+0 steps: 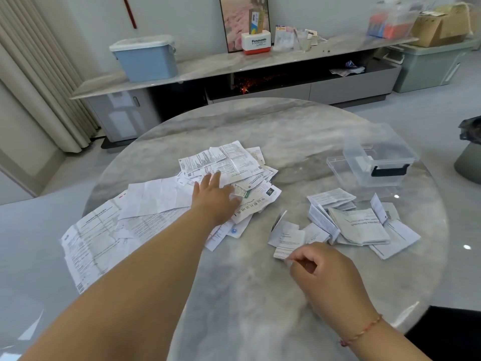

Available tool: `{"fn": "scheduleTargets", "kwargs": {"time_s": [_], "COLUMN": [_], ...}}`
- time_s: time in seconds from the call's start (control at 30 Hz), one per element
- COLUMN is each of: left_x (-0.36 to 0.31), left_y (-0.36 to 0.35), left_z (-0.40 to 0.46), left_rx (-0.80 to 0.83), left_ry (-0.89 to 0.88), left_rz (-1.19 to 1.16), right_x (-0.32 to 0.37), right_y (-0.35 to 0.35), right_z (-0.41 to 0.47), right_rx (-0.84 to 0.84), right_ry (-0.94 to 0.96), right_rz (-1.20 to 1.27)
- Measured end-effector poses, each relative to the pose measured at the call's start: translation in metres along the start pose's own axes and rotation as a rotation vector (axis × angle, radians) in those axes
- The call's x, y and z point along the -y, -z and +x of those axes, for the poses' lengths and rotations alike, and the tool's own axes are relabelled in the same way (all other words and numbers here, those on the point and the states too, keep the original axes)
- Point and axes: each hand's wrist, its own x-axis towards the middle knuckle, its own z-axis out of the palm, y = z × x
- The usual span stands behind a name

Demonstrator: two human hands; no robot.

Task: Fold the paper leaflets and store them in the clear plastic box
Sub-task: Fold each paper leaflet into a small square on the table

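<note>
1. Grey-veined marble forms the round table [260, 295] in front of me, and both my bare forearms reach out over it.
2. My right hand [316, 269], nearest to me, has a thin red bracelet [360, 332] at the wrist. Its fingers are curled in loosely, with thumb and forefinger tips close together just beside a small folded leaflet [287, 244]; I cannot tell whether they actually pinch its edge.
3. Just beyond that hand, to the right, lies a cluster of folded leaflets [360, 225], some overlapping, some propped on edge.
4. My left hand [214, 195] stretches further out, fingers straight and slightly spread, palm down, resting on a loose heap of unfolded leaflets [223, 162]. More flat sheets fan out from the heap towards the table's left edge.
5. Past the folded cluster, at the right, stands the clear plastic box [377, 157] with a black latch, its clear lid lying beside it on its left.
6. Beyond the table, a long low cabinet [234, 66] runs along the wall, carrying a blue lidded bin [145, 58].
</note>
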Motion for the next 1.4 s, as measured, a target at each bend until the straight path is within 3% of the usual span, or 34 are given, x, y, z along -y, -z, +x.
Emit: {"fn": "scheduleTargets", "kwargs": {"time_s": [0.1, 0.3, 0.43, 0.63, 0.8, 0.9, 1.0, 1.07, 1.1, 1.2, 1.3, 1.33, 1.4], "left_x": [-0.001, 0.0, -0.003, 0.014, 0.011, 0.003, 0.001, 0.0, -0.005, -0.031, -0.055, -0.058, -0.053], "left_y": [0.001, 0.007, 0.011, 0.015, 0.029, 0.03, 0.018, 0.002, -0.007, -0.036, -0.065, -0.069, -0.075], "left_z": [0.019, -0.013, -0.066, -0.161, -0.238, -0.252, -0.251, -0.254, -0.258, -0.276, -0.281, -0.28, -0.278], "left_rx": [0.022, -0.365, -0.446, -0.358, -0.153, -0.072, -0.173, -0.425, -0.479, -0.345, -0.264, -0.292, -0.39], "left_ry": [0.008, -0.145, -0.118, -0.119, -0.123, -0.095, 0.051, 0.069, -0.008, -0.287, -0.275, -0.266, -0.301], "left_rz": [-0.027, -0.342, -0.498, -0.558, -0.652, -0.777, -0.891, -0.727, -0.635, -0.428, -0.272, -0.29, -0.338], "right_x": [-0.002, -0.002, 0.001, -0.006, -0.006, -0.004, -0.007, -0.01, -0.01, -0.005, 0.006, 0.009, 0.008], "right_y": [-0.007, -0.006, -0.002, 0.007, 0.003, -0.001, -0.008, -0.012, -0.014, -0.017, -0.017, -0.014, -0.005], "right_z": [0.002, 0.003, 0.0, -0.008, -0.03, -0.037, -0.044, -0.048, -0.05, -0.062, -0.077, -0.08, -0.078], "right_rx": [-0.017, 0.015, 0.009, -0.003, 0.248, 0.439, 0.454, 0.388, 0.363, 0.347, 0.404, 0.405, 0.315], "right_ry": [0.023, 0.039, 0.034, -0.023, 0.113, 0.073, 0.007, -0.103, -0.158, -0.314, -0.493, -0.471, -0.243], "right_rz": [-0.019, -0.025, 0.007, 0.038, 0.03, 0.14, 0.13, 0.134, 0.132, 0.245, 0.438, 0.37, -0.023]}}
